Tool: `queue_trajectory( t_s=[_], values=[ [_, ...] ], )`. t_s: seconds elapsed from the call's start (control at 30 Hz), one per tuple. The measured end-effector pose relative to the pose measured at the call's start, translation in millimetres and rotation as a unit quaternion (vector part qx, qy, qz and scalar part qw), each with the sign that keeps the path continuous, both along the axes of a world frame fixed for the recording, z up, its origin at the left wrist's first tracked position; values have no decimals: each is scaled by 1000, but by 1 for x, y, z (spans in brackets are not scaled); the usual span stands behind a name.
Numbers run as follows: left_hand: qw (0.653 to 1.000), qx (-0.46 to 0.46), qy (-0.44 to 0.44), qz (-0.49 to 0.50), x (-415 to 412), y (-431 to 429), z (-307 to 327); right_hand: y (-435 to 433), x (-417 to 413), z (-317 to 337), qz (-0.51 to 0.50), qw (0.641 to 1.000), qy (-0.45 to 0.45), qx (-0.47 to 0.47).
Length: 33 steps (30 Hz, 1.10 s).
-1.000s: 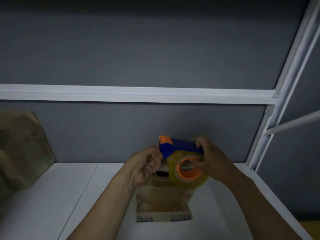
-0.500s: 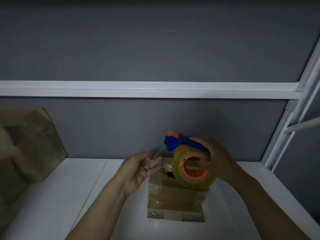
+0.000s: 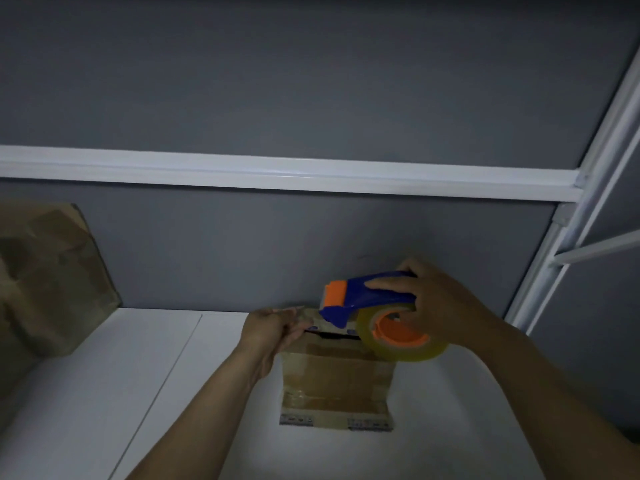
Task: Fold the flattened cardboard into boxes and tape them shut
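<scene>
At left, spare cardboard (image 3: 52, 271) leans on the worktop (image 3: 104, 393); lower centre, the box (image 3: 336, 379), far edge hidden behind the tape dispenser (image 3: 367, 299) my right hand (image 3: 440, 299) grips; my left hand (image 3: 273, 330), earlier open, now pinches tape (image 3: 309, 315).

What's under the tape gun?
A small cardboard box, already partly taped, sitting on the white table. The tape gun and its roll cover the box's far right corner, so that part is hidden.

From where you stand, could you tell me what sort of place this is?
Probably a partitioned packing station: white table, grey panels in white framing, and brown cardboard at the left.
</scene>
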<state>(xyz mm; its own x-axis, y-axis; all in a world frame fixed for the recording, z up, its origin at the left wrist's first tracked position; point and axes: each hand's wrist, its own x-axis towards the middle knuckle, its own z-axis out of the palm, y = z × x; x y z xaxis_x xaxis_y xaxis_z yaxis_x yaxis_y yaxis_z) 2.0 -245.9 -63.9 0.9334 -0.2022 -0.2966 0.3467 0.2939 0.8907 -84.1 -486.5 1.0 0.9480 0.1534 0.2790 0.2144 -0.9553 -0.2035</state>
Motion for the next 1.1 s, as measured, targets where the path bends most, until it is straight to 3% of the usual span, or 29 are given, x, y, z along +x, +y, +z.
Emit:
queue_trajectory(
  t_s=[0.13,0.27,0.4,0.57,0.73,0.83,0.93,1.0,1.1],
  values=[
    [1000,1,9,15,1,1,2,2,2,3,7,999,15,-39],
    [968,223,-116,17,9,12,-12,17,10,2,6,993,4,-118],
    [929,326,-174,14,17,20,-25,32,17,1,37,986,-12,-163],
    [941,303,-149,-27,16,20,-45,36,19,0,28,989,2,-142],
    [880,403,-243,-67,18,22,-54,34,24,-5,33,992,-4,-124],
    [897,277,-289,-188,17,25,-50,32,28,-4,21,990,14,-138],
    [828,300,-327,-342,28,21,-53,35,28,2,11,989,53,-136],
    [780,358,-378,-346,35,17,-51,36,27,5,6,991,60,-123],
    [773,333,-430,-326,39,13,-50,33,23,13,19,994,57,-87]
  ],
)
